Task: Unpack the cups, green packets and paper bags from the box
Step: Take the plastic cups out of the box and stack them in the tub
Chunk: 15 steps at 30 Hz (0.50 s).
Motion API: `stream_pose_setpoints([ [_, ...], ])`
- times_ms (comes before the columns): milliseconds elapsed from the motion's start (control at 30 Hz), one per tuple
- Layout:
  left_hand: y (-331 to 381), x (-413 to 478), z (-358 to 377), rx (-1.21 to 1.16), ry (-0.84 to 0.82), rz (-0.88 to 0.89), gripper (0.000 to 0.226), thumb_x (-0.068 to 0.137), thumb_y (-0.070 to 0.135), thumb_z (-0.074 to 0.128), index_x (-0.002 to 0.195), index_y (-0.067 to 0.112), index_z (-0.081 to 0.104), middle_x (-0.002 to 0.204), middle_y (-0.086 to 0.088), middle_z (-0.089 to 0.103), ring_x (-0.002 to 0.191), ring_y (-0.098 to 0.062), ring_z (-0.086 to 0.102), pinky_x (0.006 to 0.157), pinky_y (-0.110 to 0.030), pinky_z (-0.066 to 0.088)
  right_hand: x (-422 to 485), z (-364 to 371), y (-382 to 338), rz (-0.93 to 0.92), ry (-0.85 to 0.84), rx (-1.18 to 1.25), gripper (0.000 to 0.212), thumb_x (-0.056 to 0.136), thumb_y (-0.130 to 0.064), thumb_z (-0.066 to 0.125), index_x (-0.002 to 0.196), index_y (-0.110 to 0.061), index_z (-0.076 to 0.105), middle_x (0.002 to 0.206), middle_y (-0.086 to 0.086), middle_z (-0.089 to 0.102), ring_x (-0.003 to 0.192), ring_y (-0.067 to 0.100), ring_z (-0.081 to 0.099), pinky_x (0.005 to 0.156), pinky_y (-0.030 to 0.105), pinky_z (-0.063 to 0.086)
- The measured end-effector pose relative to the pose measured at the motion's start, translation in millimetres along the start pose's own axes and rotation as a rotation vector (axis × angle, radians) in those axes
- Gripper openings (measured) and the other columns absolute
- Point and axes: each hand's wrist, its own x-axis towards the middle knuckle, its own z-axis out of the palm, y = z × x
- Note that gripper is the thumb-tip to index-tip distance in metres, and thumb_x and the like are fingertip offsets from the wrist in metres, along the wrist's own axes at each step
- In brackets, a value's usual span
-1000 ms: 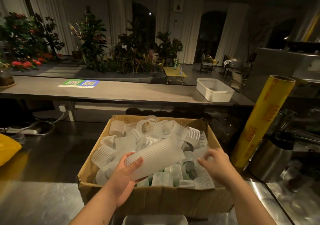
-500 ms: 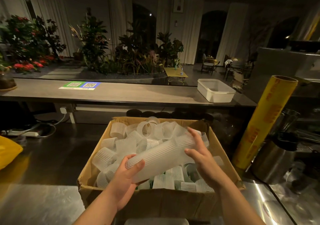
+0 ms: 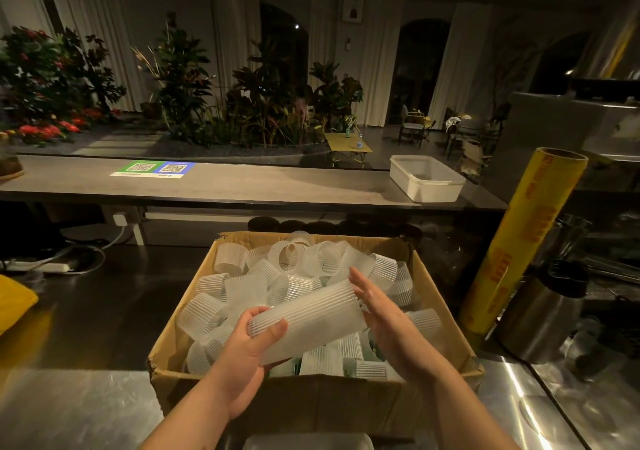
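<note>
On my feed, the left hand (image 3: 242, 356) at 7 o'clock and right hand (image 3: 388, 325) at 5 o'clock are bare, forearms (image 3: 187, 418) uncovered to the lower edge.

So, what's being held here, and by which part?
A stack of ribbed cups: left hand grips its near end, right hand presses flat against its far end.

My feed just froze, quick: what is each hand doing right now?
Left hand: closed, gripping the near end of the stack of ribbed cups.
Right hand: open, straight fingers against the stack's far end.
</note>
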Motion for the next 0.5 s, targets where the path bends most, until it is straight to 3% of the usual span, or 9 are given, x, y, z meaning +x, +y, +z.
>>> stream_pose_setpoints([
  [67,-0.9,0.4,-1.9,-0.017,-0.007,-0.003,0.057,0.074,0.030,0.077,0.126,0.028,0.053,0.130,-0.012,0.052,0.118,-0.033,0.053,0.096,-0.042,0.055,3.2,-4.6,1.5,-0.021,0.269,-0.154,0.056,0.093,-0.055,0.060,0.146,-0.044,0.043,0.142,-0.024,0.044,0.129,0.001,0.045,0.106,0.030,0.042],
  [133,-1.7,1.1,-4.0,-0.039,-0.018,-0.008,0.059,0.075,0.027,0.077,0.128,0.026,0.053,0.131,-0.014,0.051,0.119,-0.035,0.053,0.096,-0.044,0.055,7.0,-22.1,9.5,0.069,0.658,-0.529,0.047,0.096,-0.036,0.066,0.140,-0.029,0.052,0.138,-0.010,0.052,0.124,0.010,0.050,0.100,0.034,0.052],
  [167,-1.8,1.4,-4.8,-0.050,-0.024,-0.015,0.059,0.075,0.026,0.078,0.128,0.025,0.053,0.132,-0.015,0.050,0.120,-0.036,0.053,0.096,-0.045,0.055,7.0,-32.5,16.5,0.155,0.763,-0.727,0.045,0.096,-0.033,0.067,0.138,-0.026,0.053,0.136,-0.005,0.054,0.125,0.016,0.049,0.102,0.039,0.052],
  [200,-1.6,2.0,-5.2,-0.059,-0.029,-0.021,0.059,0.075,0.025,0.078,0.129,0.025,0.053,0.132,-0.016,0.050,0.120,-0.037,0.053,0.096,-0.045,0.055,6.3,-43.1,25.5,0.251,0.785,-0.876,0.046,0.096,-0.033,0.066,0.139,-0.025,0.052,0.137,-0.002,0.054,0.127,0.021,0.049,0.104,0.042,0.051],
  [300,-0.9,2.7,-5.7,-0.075,-0.046,-0.029,0.060,0.076,0.024,0.078,0.130,0.024,0.052,0.133,-0.017,0.050,0.120,-0.037,0.054,0.092,-0.043,0.056,2.2,-58.7,46.9,0.455,0.647,-1.059,0.050,0.097,-0.026,0.063,0.144,-0.023,0.046,0.142,0.003,0.050,0.131,0.028,0.044,0.106,0.042,0.049],
  [367,-0.5,3.0,-5.1,-0.071,-0.049,-0.026,0.061,0.075,0.024,0.078,0.130,0.024,0.052,0.133,-0.016,0.050,0.121,-0.037,0.053,0.093,-0.043,0.056,1.3,-57.9,55.8,0.449,0.598,-1.160,0.050,0.096,-0.022,0.063,0.144,-0.025,0.047,0.143,0.002,0.049,0.134,0.028,0.039,0.109,0.042,0.043],
  [500,-0.6,2.3,-4.8,-0.073,-0.052,-0.025,0.063,0.075,0.025,0.078,0.132,0.022,0.051,0.133,-0.017,0.050,0.121,-0.037,0.053,0.090,-0.041,0.057,1.5,-53.7,62.8,0.468,0.665,-1.282,0.050,0.094,-0.033,0.063,0.141,-0.027,0.048,0.139,0.001,0.052,0.130,0.026,0.040,0.109,0.041,0.040],
])
